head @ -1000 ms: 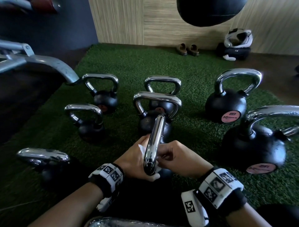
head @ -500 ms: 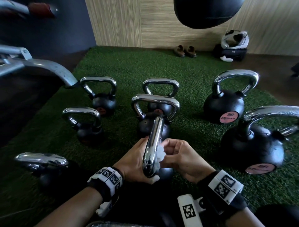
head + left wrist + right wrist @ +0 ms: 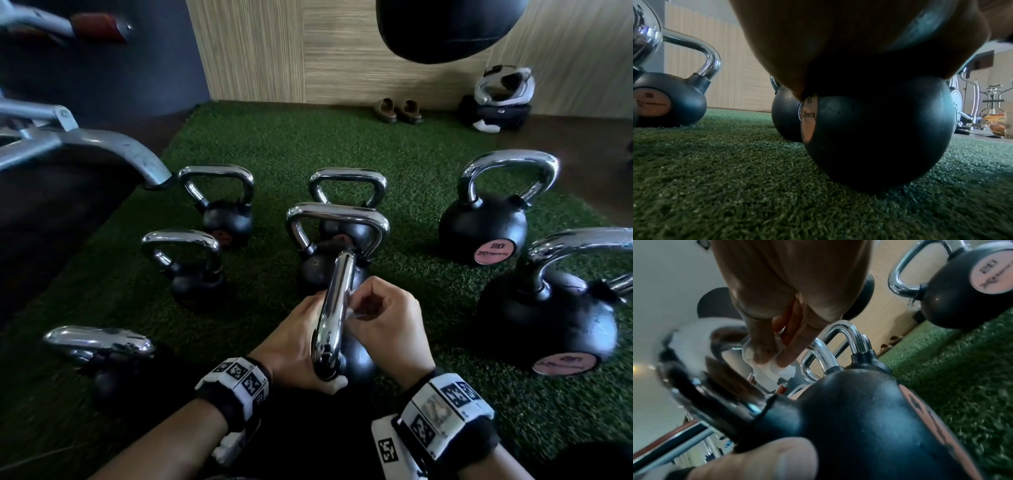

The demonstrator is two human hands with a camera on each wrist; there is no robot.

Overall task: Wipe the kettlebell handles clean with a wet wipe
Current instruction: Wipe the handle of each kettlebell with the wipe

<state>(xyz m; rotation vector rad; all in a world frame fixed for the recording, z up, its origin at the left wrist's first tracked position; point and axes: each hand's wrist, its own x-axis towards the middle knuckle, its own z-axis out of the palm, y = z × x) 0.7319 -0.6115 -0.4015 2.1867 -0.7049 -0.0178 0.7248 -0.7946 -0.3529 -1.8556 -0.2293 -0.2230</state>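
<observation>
Light: I see a dim room.
Glare: bright streaks on chrome kettlebell handle (image 3: 334, 315).
Blur: my right wrist view smears.
Edges: head view bows outward.

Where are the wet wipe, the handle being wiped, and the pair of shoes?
wet wipe (image 3: 768, 368): right wrist view, white fold under the fingertips.
handle being wiped (image 3: 334, 308): head view, chrome bar's middle.
pair of shoes (image 3: 399, 110): head view, between both.

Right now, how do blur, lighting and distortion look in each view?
Head view: sharp centre, wide-angle bending at edges, glare on the chrome handle. Left wrist: left hand dark, out of focus, kettlebell underlit. Right wrist: tilted, smeared; wet wipe soft.
</observation>
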